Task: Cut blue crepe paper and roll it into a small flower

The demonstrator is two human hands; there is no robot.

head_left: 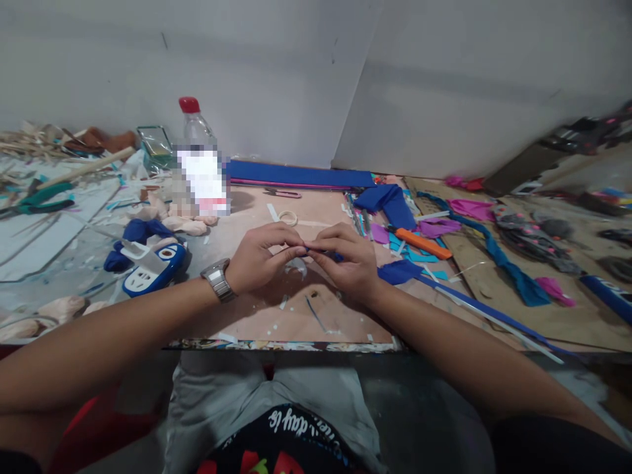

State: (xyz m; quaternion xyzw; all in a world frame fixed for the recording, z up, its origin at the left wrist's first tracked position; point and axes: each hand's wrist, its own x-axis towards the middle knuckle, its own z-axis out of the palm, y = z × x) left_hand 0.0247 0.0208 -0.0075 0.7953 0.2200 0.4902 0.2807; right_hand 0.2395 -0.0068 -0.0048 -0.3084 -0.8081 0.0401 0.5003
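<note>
Strip of thin, dark-blue material [307,249] is what we pinch in our bare left hand [259,258] and right hand [353,260], above the pale, flat bench [266,319].

- L hand [261,258]: pinching, fingers curled
- R hand [351,262]: same, tips nr L's
- L forearm [128,332] & R forearm [454,339]: angled fwd + inward

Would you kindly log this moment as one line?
left hand: pinching small dark piece; right hand: pinching same piece; further right: orange tool
</note>
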